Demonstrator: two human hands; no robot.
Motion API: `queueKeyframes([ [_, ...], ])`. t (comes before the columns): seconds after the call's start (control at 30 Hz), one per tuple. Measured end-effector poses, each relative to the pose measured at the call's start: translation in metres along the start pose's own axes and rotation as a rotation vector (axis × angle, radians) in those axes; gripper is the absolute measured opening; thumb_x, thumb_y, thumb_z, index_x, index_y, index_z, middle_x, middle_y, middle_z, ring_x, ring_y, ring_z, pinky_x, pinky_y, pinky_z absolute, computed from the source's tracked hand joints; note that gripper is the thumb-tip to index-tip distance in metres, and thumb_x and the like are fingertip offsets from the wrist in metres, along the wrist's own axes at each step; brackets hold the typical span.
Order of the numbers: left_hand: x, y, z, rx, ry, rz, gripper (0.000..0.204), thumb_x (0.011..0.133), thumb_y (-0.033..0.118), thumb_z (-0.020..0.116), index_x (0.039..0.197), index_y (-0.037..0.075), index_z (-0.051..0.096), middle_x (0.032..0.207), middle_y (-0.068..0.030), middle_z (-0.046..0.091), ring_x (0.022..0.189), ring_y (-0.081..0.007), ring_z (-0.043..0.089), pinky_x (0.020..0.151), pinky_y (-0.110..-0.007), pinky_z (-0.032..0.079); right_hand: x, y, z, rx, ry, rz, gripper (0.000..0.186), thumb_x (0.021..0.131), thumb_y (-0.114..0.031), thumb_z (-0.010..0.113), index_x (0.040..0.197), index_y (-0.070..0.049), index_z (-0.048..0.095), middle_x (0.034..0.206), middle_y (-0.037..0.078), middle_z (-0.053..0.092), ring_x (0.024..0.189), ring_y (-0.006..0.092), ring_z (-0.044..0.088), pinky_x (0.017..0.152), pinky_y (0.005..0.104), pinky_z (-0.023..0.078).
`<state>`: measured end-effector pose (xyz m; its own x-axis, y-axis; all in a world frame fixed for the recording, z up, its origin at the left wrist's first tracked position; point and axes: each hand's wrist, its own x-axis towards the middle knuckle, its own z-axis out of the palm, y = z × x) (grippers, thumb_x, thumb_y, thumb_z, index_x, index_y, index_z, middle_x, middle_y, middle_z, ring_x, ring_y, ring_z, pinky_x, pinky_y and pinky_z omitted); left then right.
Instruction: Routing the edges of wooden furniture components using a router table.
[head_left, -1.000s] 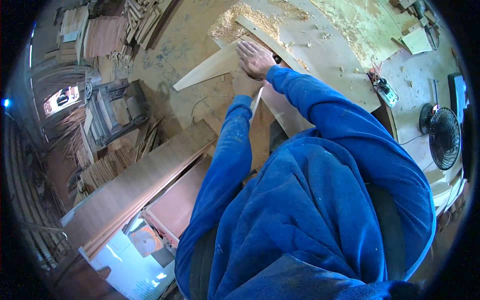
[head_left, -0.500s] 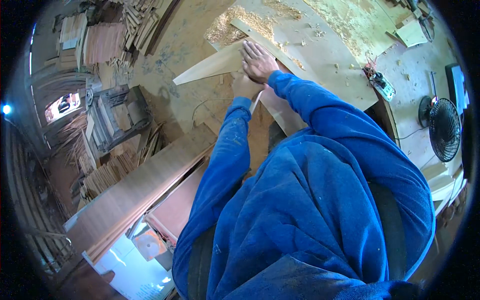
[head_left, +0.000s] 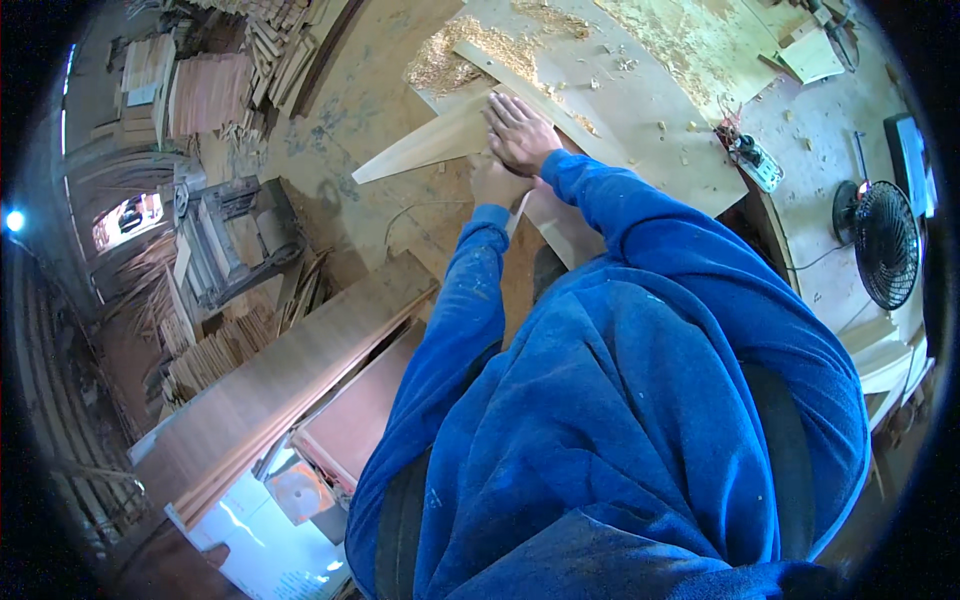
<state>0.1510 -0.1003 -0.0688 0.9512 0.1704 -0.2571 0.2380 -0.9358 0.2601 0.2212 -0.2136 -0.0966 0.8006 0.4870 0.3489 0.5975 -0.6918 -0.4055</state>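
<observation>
My right hand [head_left: 522, 135] lies flat, fingers stretched forward, over the wide end of a pale tapered wooden board [head_left: 425, 145]. Just below and to its left, my left hand [head_left: 496, 183] is closed, its knuckles up, and touches the heel of the right hand. What its fingers hold is hidden. The board's narrow end points left, past the bench edge. Beyond the right hand, a straight wooden strip [head_left: 500, 70] lies slantwise on the pale sheet-topped bench [head_left: 640, 125]. A light, narrow edge [head_left: 518, 213] shows below the left hand.
Wood shavings [head_left: 445, 57] are heaped at the far side of the bench. At right are a power strip [head_left: 760, 168] and a black fan [head_left: 885, 245]. Long stacked boards [head_left: 290, 355] lie at lower left, near a machine [head_left: 235, 240] and piles of wood offcuts [head_left: 210, 95].
The tapered board's narrow end sits slightly lower in the picture, and the view has turned a little. Both hands keep their places together at the board.
</observation>
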Motion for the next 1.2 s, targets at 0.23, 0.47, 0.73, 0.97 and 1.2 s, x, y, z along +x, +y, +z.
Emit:
queueKeyframes([
  [0.23,-0.02,0.013,0.007,0.015,0.089,-0.034,0.104,0.046,0.055,0.097,0.126,-0.004,0.062,0.106,-0.0291,0.069,0.111,-0.0455,0.064,0.092,-0.048,0.056,-0.016,0.001,-0.009,-0.029,-0.058,0.012,0.056,0.105,-0.034,0.044,0.148,0.001,0.051,0.158,0.021,0.046,0.15,0.0315,0.039,0.127,0.0432,0.026],
  [0.47,-0.027,0.012,0.016,0.073,-0.035,0.002,0.118,0.054,0.05,0.095,0.145,-0.006,0.046,0.131,-0.0301,0.051,0.118,-0.0444,0.057,0.099,-0.046,0.053,-0.029,0.001,-0.013,0.008,-0.049,0.004,0.057,0.103,-0.035,0.046,0.147,0.001,0.052,0.157,0.021,0.046,0.15,0.0317,0.04,0.127,0.0431,0.026],
  [0.73,-0.053,0.03,0.015,-0.004,-0.064,-0.07,0.114,0.054,0.053,0.095,0.141,-0.006,0.05,0.128,-0.0291,0.052,0.118,-0.0443,0.058,0.099,-0.05,0.053,-0.051,-0.001,-0.026,0.017,-0.018,-0.037,0.055,0.102,-0.032,0.048,0.145,0.002,0.053,0.156,0.023,0.048,0.148,0.0327,0.043,0.126,0.0444,0.028],
  [0.97,-0.084,0.056,0.01,-0.018,-0.086,-0.133,0.118,0.055,0.052,0.094,0.149,0.001,0.044,0.131,-0.0282,0.049,0.118,-0.0457,0.057,0.101,-0.051,0.052,-0.081,-0.004,-0.041,0.01,-0.035,-0.024,0.053,0.104,-0.03,0.047,0.146,0.002,0.052,0.156,0.023,0.047,0.147,0.0338,0.043,0.124,0.0466,0.03],
  [1.2,-0.097,0.062,0.014,-0.02,-0.076,-0.05,0.121,0.056,0.051,0.091,0.152,-0.001,0.04,0.133,-0.0316,0.05,0.122,-0.0473,0.054,0.104,-0.051,0.049,-0.097,-0.001,-0.047,-0.021,-0.011,-0.014,0.052,0.103,-0.028,0.05,0.146,0.002,0.053,0.155,0.023,0.049,0.145,0.0347,0.046,0.123,0.0475,0.032],
])
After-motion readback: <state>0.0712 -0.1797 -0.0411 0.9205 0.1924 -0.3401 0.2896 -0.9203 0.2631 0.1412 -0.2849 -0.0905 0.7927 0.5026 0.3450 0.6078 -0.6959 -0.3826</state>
